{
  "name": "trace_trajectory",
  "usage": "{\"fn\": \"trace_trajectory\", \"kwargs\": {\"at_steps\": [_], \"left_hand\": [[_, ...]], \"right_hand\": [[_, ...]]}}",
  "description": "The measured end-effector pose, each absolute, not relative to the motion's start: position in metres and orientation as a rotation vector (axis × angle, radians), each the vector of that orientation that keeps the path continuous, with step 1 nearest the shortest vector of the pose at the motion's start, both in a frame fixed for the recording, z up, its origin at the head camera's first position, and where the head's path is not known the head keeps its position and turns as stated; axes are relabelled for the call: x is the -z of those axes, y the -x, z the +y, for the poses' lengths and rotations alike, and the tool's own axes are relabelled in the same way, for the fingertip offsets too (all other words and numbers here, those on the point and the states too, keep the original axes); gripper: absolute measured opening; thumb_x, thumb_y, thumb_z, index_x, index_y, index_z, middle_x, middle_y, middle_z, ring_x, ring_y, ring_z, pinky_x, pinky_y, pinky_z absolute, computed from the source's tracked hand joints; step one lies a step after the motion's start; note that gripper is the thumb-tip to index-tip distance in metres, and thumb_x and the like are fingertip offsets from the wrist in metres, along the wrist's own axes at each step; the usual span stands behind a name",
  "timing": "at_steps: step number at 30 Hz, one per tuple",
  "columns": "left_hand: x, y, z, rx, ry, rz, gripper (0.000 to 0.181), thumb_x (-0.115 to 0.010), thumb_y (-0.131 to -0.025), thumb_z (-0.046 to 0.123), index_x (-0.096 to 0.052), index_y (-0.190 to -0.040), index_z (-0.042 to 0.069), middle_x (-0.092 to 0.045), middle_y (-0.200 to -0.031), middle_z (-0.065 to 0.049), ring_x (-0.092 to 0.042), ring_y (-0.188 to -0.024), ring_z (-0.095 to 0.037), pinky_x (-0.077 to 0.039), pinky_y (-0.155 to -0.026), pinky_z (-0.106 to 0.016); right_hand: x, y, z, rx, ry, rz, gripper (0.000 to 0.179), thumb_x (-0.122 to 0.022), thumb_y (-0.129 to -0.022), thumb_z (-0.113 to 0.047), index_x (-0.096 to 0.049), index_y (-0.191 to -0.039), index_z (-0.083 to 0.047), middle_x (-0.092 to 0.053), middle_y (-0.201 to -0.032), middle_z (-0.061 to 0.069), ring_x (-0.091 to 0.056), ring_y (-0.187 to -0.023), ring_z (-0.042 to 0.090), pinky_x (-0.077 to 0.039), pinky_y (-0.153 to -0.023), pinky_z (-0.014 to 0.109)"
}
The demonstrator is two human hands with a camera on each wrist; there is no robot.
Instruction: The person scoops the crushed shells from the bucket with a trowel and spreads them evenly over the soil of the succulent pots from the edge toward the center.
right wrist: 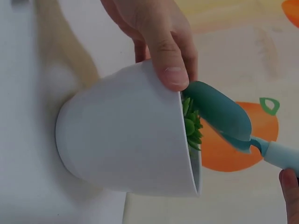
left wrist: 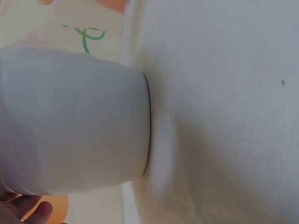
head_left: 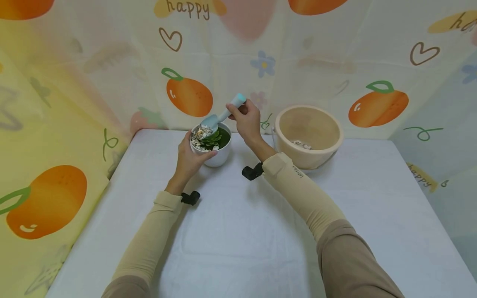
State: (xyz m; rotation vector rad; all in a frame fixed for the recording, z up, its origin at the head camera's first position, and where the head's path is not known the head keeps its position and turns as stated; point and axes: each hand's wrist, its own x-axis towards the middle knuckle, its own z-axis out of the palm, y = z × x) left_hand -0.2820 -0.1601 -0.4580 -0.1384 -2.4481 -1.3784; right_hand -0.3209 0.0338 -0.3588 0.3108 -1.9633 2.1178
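Observation:
A white flowerpot [head_left: 218,158] with a green succulent [head_left: 212,140] and white pebbles [head_left: 198,143] stands at the table's far edge. My left hand [head_left: 189,159] grips it from the left, with the thumb over the near rim. In the right wrist view that thumb [right wrist: 173,70] presses on the pot's rim. My right hand [head_left: 247,122] holds a light-blue trowel [head_left: 227,112] by its handle above the pot. Its blade tilts down at the pot's left side, with pebbles at its tip. Only the pot's outer wall [left wrist: 79,121] and a few fingertips [left wrist: 39,212] show in the left wrist view.
To the right of my right hand stands a wide beige bucket [head_left: 309,155], a few pale pebbles [head_left: 301,145] at its bottom. A white cloth covers the table [head_left: 238,244]. Behind it hangs a patterned curtain [head_left: 231,54], close to pot and bucket.

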Motion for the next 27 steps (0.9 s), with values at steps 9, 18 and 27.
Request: {"fn": "trace_trajectory", "kwargs": {"at_steps": [9, 18, 27], "left_hand": [[0.458, 0.289, -0.175, 1.497, 0.193, -2.572, 0.106, -0.085, -0.074, 0.034, -0.021, -0.153, 0.005, -0.031, -0.154, -0.017, -0.027, -0.143, -0.034, -0.022, -0.117, -0.057], [0.458, 0.290, -0.174, 1.605, 0.124, -2.586, 0.112, -0.084, -0.075, 0.035, -0.012, -0.156, 0.010, -0.023, -0.160, -0.013, -0.021, -0.148, -0.030, -0.020, -0.119, -0.055], [0.461, 0.287, -0.166, 1.539, 0.149, -2.472, 0.107, -0.087, -0.071, 0.033, -0.024, -0.152, 0.005, -0.039, -0.149, -0.016, -0.036, -0.137, -0.030, -0.027, -0.116, -0.053]], "right_hand": [[0.365, 0.321, 0.031, -2.110, -0.287, -1.983, 0.026, -0.068, -0.091, -0.012, -0.060, -0.110, 0.005, -0.068, -0.107, 0.024, -0.069, -0.097, 0.029, -0.058, -0.081, 0.029], [0.370, 0.318, 0.028, -2.055, -0.297, -2.031, 0.026, -0.068, -0.091, -0.012, -0.058, -0.108, 0.005, -0.067, -0.106, 0.023, -0.068, -0.097, 0.030, -0.058, -0.082, 0.030], [0.372, 0.313, 0.023, -1.954, -0.338, -2.019, 0.028, -0.069, -0.091, -0.017, -0.058, -0.108, 0.003, -0.067, -0.101, 0.021, -0.068, -0.093, 0.031, -0.057, -0.086, 0.043]]}}
